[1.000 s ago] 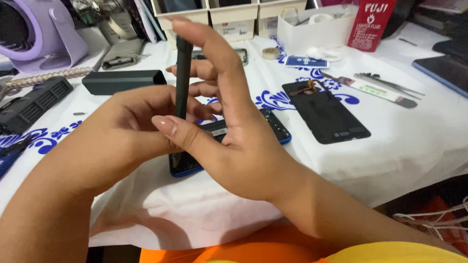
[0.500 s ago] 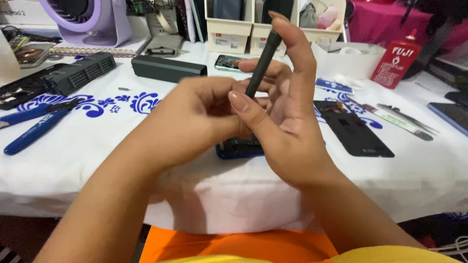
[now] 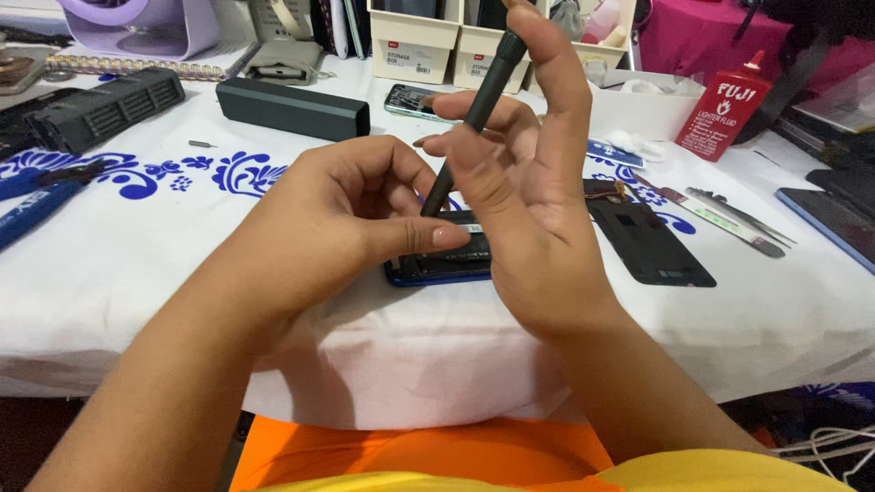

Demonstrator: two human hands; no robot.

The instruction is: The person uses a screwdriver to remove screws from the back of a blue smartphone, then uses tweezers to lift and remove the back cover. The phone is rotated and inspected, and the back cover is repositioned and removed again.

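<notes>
Since half a second ago the view has swung right and both hands have shifted up-frame; the screwdriver (image 3: 474,109) keeps its tilt, tip down, so the work on the phone goes on in the same spot. Right hand (image 3: 524,196) pinches the shaft between thumb and fingers, index laid along the top end, closed firmly on it. Tip goes down behind the left thumb toward the phone (image 3: 437,262), opened, lying flat just under the grip; contact point hidden. Left hand (image 3: 337,219) curls over the phone's near edge, thumb pressed on it, steadying. Right of the grip: black panel (image 3: 647,239), tweezers (image 3: 738,214), red bottle (image 3: 726,107). Beyond-left: dark box (image 3: 292,107). All on white cloth (image 3: 182,264).
</notes>
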